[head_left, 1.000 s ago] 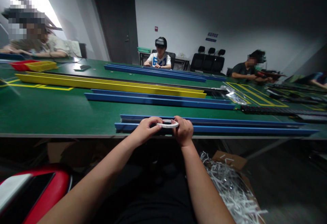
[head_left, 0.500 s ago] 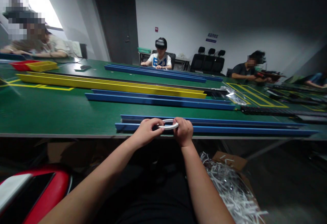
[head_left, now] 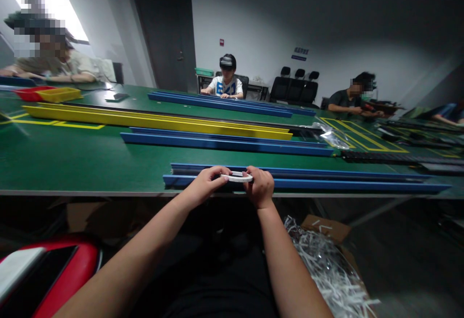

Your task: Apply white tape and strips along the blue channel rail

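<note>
Between my two hands is a thin white ring, which looks like a narrow roll of tape (head_left: pixel 239 179), tipped nearly flat. My left hand (head_left: pixel 207 183) pinches its left side with thumb and fingers. Its right side is gripped by my right hand (head_left: pixel 262 185), whose fingers are curled. Both hands are over the nearest long blue channel rail (head_left: pixel 348 184), which lies along the front edge of the green table (head_left: pixel 72 161). Whether a loose end of tape touches the rail, I cannot tell.
Beyond lie another blue rail (head_left: pixel 224 143), a yellow rail (head_left: pixel 155 121) and more blue rails (head_left: pixel 217 104). Red and yellow trays (head_left: pixel 60 94) sit at left. A box of white strips (head_left: pixel 326 265) stands below right, a red stool (head_left: pixel 85 269) below left. Several people sit around.
The white roll has tilted flatter and dropped slightly at its far edge. My left fingers have shifted a little on it, the thumb now higher. My right hand has barely moved.
</note>
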`<state>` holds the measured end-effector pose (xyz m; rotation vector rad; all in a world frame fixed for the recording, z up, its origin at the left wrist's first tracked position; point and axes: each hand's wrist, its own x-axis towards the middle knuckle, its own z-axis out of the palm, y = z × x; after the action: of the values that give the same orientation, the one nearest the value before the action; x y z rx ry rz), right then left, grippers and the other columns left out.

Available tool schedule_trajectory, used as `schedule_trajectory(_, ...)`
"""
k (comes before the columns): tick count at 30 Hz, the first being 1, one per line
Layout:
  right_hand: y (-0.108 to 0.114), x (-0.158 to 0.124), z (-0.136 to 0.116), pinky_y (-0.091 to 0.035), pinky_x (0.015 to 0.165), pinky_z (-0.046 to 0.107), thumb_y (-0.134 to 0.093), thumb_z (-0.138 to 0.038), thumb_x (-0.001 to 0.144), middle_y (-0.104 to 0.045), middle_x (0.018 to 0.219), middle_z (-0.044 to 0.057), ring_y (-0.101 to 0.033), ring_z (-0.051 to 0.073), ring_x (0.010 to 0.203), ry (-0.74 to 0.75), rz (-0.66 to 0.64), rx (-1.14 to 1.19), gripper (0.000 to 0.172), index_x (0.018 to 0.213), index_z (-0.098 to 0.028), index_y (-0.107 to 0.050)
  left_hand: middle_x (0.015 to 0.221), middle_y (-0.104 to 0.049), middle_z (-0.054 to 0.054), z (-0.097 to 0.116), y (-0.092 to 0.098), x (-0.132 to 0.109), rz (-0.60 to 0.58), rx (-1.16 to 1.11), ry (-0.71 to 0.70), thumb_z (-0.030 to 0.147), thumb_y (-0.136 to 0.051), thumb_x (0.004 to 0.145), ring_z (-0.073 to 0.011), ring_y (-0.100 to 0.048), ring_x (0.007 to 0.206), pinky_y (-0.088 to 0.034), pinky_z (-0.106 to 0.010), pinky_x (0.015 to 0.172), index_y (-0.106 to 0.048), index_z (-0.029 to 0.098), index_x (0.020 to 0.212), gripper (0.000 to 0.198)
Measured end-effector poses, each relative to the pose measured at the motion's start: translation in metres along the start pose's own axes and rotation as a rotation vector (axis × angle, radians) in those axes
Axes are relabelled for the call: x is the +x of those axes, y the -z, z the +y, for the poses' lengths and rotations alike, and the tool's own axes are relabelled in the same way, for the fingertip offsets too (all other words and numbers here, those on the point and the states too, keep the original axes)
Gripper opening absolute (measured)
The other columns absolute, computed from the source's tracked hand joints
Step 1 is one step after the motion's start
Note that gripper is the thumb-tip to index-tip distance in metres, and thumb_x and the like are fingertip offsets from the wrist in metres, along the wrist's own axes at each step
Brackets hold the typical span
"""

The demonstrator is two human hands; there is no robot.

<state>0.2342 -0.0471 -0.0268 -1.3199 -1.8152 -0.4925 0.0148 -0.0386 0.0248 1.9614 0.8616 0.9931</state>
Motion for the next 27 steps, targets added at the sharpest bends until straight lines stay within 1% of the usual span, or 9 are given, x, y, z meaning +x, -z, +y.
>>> schedule_trajectory(2, 0.0001, 0.0004, -0.0001, -0.034, 0.075, 0.031, -0.048, -0.037, 0.095, -0.069, 0.083, 0.006, -0.06, 0.017, 0.077, 0.009, 0.009, -0.011, 0.025, 0.099, -0.018, -0.063, 0.106, -0.071, -0.006, 0.0006, -0.0006, -0.0008, -0.002, 0.005, 0.004, 0.044, -0.057, 0.084, -0.0234, -0.063, 0.103, -0.045, -0.035, 0.096, -0.065, 0.019, 0.088, 0.027)
schedule_trajectory(8, -0.0018, 0.002, 0.0002, -0.032, 0.073, 0.032, -0.046, -0.032, 0.096, -0.068, 0.081, 0.005, -0.059, 0.017, 0.075, 0.0, 0.019, -0.044, 0.021, 0.095, -0.018, -0.062, 0.101, -0.073, -0.002, 0.0034, -0.0055, -0.0016, -0.001, 0.223, -0.017, 0.04, -0.056, 0.085, -0.0212, -0.065, 0.097, -0.044, -0.033, 0.096, -0.069, 0.023, 0.09, 0.023)
schedule_trajectory(12, -0.0022, 0.0026, -0.0003, -0.031, 0.072, 0.032, -0.045, -0.03, 0.096, -0.067, 0.08, 0.005, -0.057, 0.017, 0.075, 0.005, 0.018, -0.056, 0.021, 0.093, -0.018, -0.062, 0.101, -0.073, -0.001, 0.0034, -0.0067, -0.001, -0.007, 0.278, -0.031, 0.039, -0.054, 0.086, -0.02, -0.065, 0.097, -0.042, -0.033, 0.097, -0.069, 0.023, 0.088, 0.022)
schedule_trajectory(18, -0.0025, 0.0032, -0.0008, -0.03, 0.07, 0.032, -0.045, -0.03, 0.096, -0.064, 0.074, 0.004, -0.055, 0.016, 0.072, 0.001, 0.026, -0.094, 0.023, 0.083, -0.019, -0.06, 0.107, -0.073, 0.0, 0.0047, -0.0058, -0.0026, -0.023, 0.36, -0.02, 0.042, -0.052, 0.087, -0.0207, -0.062, 0.103, -0.037, -0.037, 0.103, -0.07, 0.025, 0.097, 0.026)
schedule_trajectory(22, -0.0005, 0.0021, -0.0014, -0.03, 0.071, 0.032, -0.047, -0.031, 0.095, -0.064, 0.073, 0.004, -0.055, 0.017, 0.071, 0.01, 0.022, -0.079, 0.022, 0.082, -0.02, -0.06, 0.109, -0.072, -0.001, 0.004, -0.0047, -0.0031, -0.04, 0.314, -0.023, 0.044, -0.052, 0.088, -0.0213, -0.062, 0.104, -0.038, -0.037, 0.102, -0.07, 0.025, 0.096, 0.027)
schedule_trajectory(27, 0.0017, 0.0001, -0.0021, -0.033, 0.073, 0.032, -0.048, -0.036, 0.094, -0.067, 0.076, 0.005, -0.058, 0.017, 0.073, 0.009, 0.014, -0.023, 0.022, 0.087, -0.019, -0.061, 0.105, -0.072, -0.005, 0.0006, -0.0018, -0.0009, -0.023, 0.131, -0.041, 0.043, -0.055, 0.087, -0.0222, -0.063, 0.101, -0.044, -0.034, 0.097, -0.07, 0.021, 0.09, 0.027)
